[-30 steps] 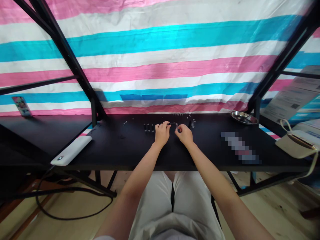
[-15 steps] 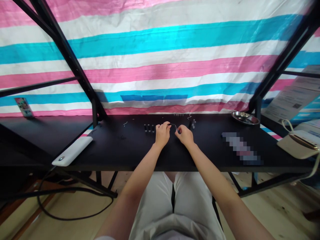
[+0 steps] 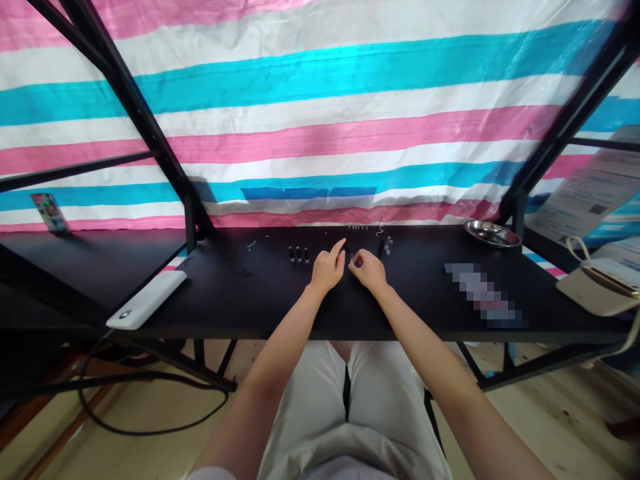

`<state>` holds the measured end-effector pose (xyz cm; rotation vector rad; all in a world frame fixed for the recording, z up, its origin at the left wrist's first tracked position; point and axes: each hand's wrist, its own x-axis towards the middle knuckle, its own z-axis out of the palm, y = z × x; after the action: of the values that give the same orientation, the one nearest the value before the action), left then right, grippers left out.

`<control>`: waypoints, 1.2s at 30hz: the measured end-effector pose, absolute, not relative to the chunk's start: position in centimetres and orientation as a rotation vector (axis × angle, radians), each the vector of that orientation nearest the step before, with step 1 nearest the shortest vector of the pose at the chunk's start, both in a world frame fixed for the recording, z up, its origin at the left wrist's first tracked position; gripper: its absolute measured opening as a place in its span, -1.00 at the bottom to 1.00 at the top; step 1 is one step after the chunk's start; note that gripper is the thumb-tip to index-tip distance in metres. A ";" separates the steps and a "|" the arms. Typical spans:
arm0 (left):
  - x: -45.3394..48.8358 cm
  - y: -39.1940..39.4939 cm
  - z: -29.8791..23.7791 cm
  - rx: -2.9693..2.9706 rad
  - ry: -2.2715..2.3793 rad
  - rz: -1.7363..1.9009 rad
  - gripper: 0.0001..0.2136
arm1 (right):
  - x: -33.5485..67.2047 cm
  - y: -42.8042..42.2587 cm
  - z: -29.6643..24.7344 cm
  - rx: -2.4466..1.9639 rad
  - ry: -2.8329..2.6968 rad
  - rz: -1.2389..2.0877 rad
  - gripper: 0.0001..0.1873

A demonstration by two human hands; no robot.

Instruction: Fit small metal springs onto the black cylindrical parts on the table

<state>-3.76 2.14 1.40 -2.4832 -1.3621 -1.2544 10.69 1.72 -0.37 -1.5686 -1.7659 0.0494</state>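
My right hand (image 3: 369, 269) pinches a small slim piece, dark at its upper end (image 3: 349, 249) and clear near the fingertips; its exact kind is too small to make out. Close beside it, my left hand (image 3: 327, 271) has its index finger stretched out and its thumb apart, the other fingers curled. The left index tip lies near the dark end; whether they touch I cannot tell. Left of my hands, three short black cylinders (image 3: 299, 255) with pale ends are lined up. Several small clear pieces (image 3: 389, 245) lie right of my hands, beside a black one (image 3: 381, 247).
The black table (image 3: 240, 300) bears a row of tiny pieces (image 3: 358, 228) and white scraps (image 3: 251, 245) toward the back. A white power bank-like device (image 3: 147, 300) is at left. To the right are a metal dish (image 3: 493, 234), a blurred-out item (image 3: 483, 295) and a beige bag (image 3: 595, 290).
My left thumb and index finger have parted from the dark strip they pinched, and the index finger now points forward. My right hand keeps its pinch in nearly the same place.
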 end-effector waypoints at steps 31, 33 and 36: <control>-3.5 1.8 1.5 -2.454 -1.589 -1.243 -0.56 | 11.2 1.2 0.0 -1.116 -1.734 0.069 -0.82; -3.4 1.8 1.5 -2.476 -1.581 -1.236 -0.55 | 11.2 1.2 -0.1 -1.119 -1.724 0.061 -0.81; -3.4 1.9 1.4 -2.476 -1.577 -1.237 -0.56 | 11.2 1.2 -0.2 -1.129 -1.724 0.056 -0.81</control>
<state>-3.43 1.89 1.38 -2.4758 -1.5766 -1.2372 11.20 1.25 -0.16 -1.1291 -1.7238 0.0561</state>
